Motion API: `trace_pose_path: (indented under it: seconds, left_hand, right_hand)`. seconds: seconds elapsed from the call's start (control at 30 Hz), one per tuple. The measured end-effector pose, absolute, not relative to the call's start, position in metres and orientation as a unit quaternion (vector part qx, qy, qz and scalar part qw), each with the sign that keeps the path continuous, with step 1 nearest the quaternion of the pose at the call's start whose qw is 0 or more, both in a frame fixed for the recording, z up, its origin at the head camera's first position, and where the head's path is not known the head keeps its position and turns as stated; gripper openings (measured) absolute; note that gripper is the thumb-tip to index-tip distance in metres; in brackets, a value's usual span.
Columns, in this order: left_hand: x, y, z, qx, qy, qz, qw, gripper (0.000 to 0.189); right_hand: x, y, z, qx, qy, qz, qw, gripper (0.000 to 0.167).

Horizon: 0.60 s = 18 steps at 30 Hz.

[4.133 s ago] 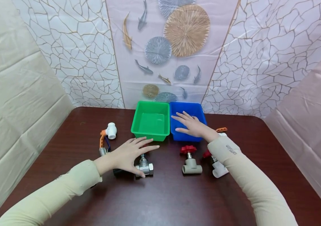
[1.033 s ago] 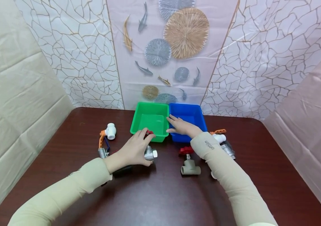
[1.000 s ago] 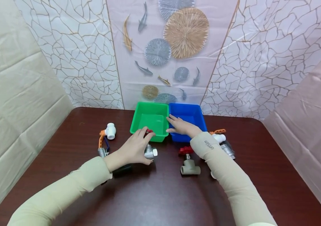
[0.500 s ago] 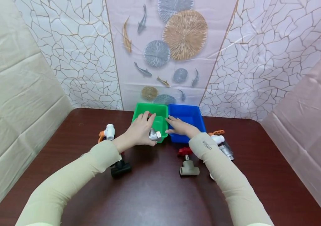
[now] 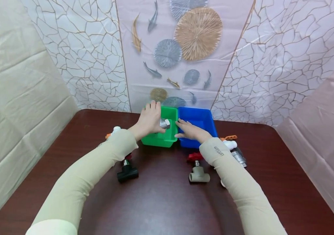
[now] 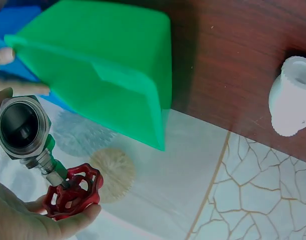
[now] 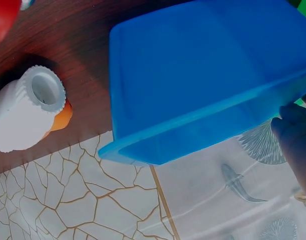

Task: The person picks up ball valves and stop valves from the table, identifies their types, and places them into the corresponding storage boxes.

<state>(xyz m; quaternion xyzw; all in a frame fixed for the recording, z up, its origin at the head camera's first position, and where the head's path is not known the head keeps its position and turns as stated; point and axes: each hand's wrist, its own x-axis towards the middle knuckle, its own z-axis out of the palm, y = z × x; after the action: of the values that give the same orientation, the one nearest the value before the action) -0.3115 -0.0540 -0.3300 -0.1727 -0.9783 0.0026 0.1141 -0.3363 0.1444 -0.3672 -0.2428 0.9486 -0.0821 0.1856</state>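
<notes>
My left hand (image 5: 150,120) grips a silver metal gate valve (image 5: 164,123) over the green bin (image 5: 158,141). In the left wrist view the valve's red handwheel (image 6: 74,192) lies against my fingers, and its open threaded end faces the camera. The head view hides most of the handwheel behind the hand. My right hand (image 5: 191,131) has its fingers extended over the near part of the blue bin (image 5: 197,111), fingertips at the rim where the two bins meet. It holds nothing.
On the table's left lie a black tee valve (image 5: 127,173) and a white valve (image 5: 116,130), partly behind my left sleeve. A beige tee valve with red handwheel (image 5: 199,174) is in front of the blue bin. More valves, including a metal one (image 5: 238,157), lie under my right forearm.
My left hand has taken hold of the metal gate valve, lifted it from the table and carried it forward over the green bin. My right hand has shifted left to the bins' shared rim.
</notes>
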Motion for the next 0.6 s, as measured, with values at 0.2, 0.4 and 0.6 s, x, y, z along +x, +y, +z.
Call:
trace_pose_path:
  seconds: [0.2,0.4,0.6]
  left_hand:
    - [-0.329,-0.049,-0.321,-0.115,-0.988,-0.031,0.099,0.112]
    - [-0.345,-0.04,-0.317,-0.064,-0.993,-0.028,0.098,0.109]
    - [-0.358,-0.029,-0.315,-0.024,-0.994,-0.051,0.089,0.108]
  right_hand:
    - [-0.336,0.145,-0.366,-0.255,0.946,-0.085,0.181,0.071]
    - [-0.336,0.146,-0.367,-0.261,0.944,-0.096,0.179,0.072]
    - [-0.336,0.147,-0.367,-0.258,0.944,-0.097,0.18,0.072]
